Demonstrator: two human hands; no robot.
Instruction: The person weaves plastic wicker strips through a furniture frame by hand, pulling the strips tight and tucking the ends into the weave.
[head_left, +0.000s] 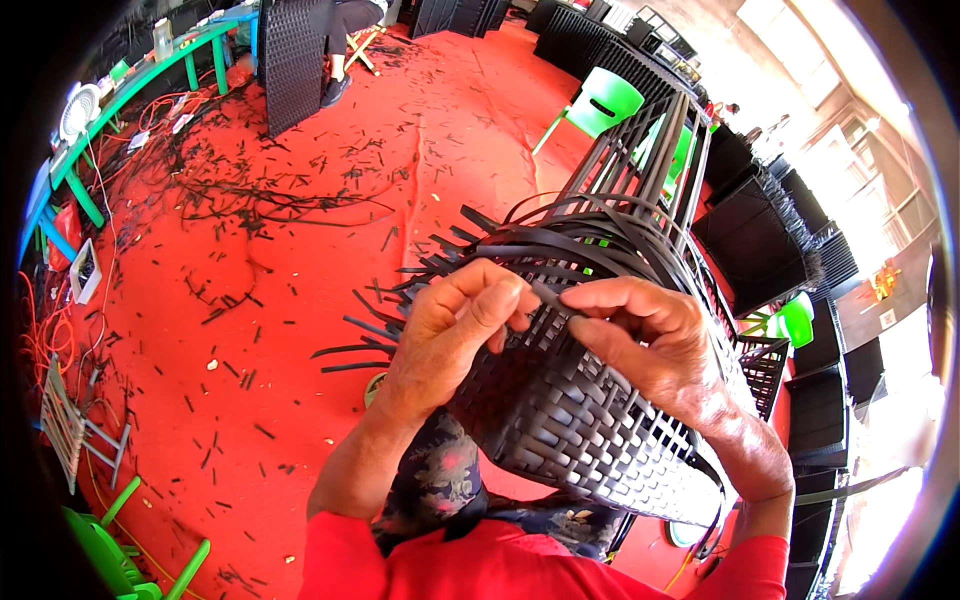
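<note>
Centrally, right hand [650, 335] pinches a flat, dark strip [549, 296] between thumb and forefinger; left hand [465, 325], close by, meets its other end, grip unclear. Strip sits above a black woven piece [590, 415]: glossy, tight checkered weave, boxy, loose ends fringing left. Red floor [330, 290] wrinkled, littered with offcuts.
</note>
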